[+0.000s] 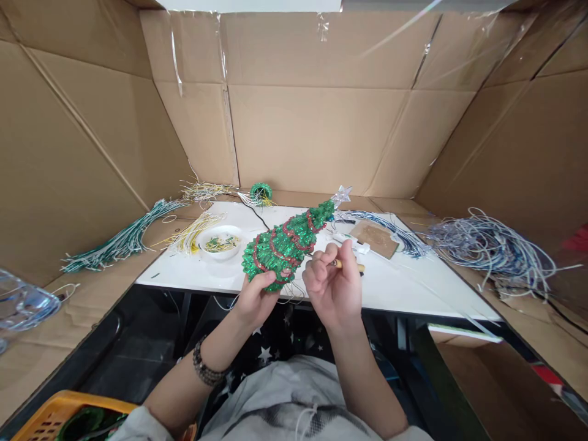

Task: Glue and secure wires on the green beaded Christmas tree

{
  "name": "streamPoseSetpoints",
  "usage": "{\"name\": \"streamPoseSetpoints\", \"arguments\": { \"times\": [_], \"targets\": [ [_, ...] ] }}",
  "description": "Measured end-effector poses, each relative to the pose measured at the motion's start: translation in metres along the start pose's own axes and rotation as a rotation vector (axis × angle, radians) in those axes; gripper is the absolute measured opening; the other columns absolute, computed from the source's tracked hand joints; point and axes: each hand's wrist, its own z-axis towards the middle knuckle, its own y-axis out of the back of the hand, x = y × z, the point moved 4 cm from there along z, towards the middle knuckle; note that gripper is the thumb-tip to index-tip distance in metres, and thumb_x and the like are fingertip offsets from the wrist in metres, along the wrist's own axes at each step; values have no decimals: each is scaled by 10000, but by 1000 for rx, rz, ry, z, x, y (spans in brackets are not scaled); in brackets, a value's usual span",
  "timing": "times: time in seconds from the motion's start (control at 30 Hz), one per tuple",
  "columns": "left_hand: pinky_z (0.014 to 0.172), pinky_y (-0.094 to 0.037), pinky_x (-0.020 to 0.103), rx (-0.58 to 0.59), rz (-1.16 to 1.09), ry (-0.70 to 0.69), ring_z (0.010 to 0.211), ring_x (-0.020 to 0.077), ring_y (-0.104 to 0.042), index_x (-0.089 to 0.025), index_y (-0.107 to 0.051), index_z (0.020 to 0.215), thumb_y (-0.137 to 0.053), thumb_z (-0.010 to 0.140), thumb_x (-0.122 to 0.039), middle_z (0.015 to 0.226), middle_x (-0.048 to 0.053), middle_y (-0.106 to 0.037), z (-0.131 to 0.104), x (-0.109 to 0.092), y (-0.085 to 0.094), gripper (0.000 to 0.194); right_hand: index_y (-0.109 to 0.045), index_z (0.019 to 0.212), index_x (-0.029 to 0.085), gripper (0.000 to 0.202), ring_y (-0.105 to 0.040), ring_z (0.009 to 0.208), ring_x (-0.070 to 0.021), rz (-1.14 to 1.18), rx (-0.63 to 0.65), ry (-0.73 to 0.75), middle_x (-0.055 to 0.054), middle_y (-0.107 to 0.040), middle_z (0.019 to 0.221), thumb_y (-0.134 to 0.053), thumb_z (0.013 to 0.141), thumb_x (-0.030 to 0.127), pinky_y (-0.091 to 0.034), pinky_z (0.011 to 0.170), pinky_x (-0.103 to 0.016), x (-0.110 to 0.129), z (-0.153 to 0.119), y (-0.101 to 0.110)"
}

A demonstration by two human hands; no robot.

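The person's left hand was gripping a glittery green tree-shaped ornament, wound with red beaded garlands, by its broad base, the thumb pressed across the lowest tier. From where I stood, the ornament seemed to be held up in the air, over the near edge of a white rectangular tabletop. Its long axis ran on a slant: the wide end at the lower left, nearest the person, the narrow end up and away to the right, capped by a clear pointed star.

The right hand stood just to the right of the ornament, palm turned upward, its fingers curled and pinching a slim tool with a yellowish-brown handle. That handle lay roughly crosswise, its butt showing past the thumb and its front facing left, toward the tree's lower flank. So the left hand had the base, while the right was the nearer one to the middle tiers and the star. Whether the tool's tip touched the green surface, I couldn't tell.

Left of the ornament sat a round white bowl with thin yellow and green pieces inside; a loose bundle of blue and white wires lay beyond the right hand.
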Motion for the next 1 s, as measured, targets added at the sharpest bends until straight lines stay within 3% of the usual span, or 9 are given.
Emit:
{"name": "streamPoseSetpoints", "arguments": {
  "times": [0.2, 0.33, 0.47, 0.67, 0.83, 1.0],
  "targets": [
    [961, -486, 465, 18, 8, -12, 1035, 292, -668, -230, -715, 1059, -783, 659, -281, 1011, 52, -761, 0, -1, 0, 409, -667, 736, 200, 383, -615, 479, -136, -274, -4, 415, 4, -664, 568, -545, 964, 483, -428, 420, -233, 10, -15, -4],
    [967, -481, 491, 36, 28, -17, 1014, 311, -673, -219, -722, 1044, -790, 654, -322, 857, 43, -755, 0, -2, -1, 409, -714, 813, 203, 335, -649, 545, -148, -338, 38, 504, -12, -713, 649, -511, 1000, 395, -482, 473, -258, 9, -19, -7],
    [974, -471, 483, 21, 41, -14, 999, 305, -678, -215, -719, 1064, -799, 648, -320, 866, 46, -757, 0, -1, 0, 436, -722, 824, 205, 320, -624, 543, -141, -390, 24, 533, -16, -727, 681, -506, 1005, 357, -506, 518, -280, 7, -20, -6],
    [907, -495, 425, 42, 24, -7, 870, 251, -680, -216, -728, 998, -810, 655, -303, 804, 16, -741, -1, -1, 0, 363, -726, 808, 204, 323, -652, 536, -137, -255, 45, 452, -12, -727, 660, -520, 999, 363, -512, 478, -250, 5, -17, -8],
    [840, -506, 386, 74, 37, 28, 874, 239, -671, -186, -742, 933, -806, 675, -334, 868, 42, -752, -4, 0, -1, 304, -707, 735, 191, 369, -625, 454, -109, -125, 13, 268, 4, -684, 573, -587, 951, 465, -455, 389, -185, 4, -13, -10],
    [755, -515, 393, 106, 31, 10, 715, 213, -644, -195, -739, 942, -794, 688, -336, 758, 25, -726, -6, -3, -2, 296, -676, 674, 179, 425, -623, 421, -102, -70, -36, 79, 14, -656, 517, -678, 850, 566, -417, 337, -143, 0, -11, -6]
  ]
}}
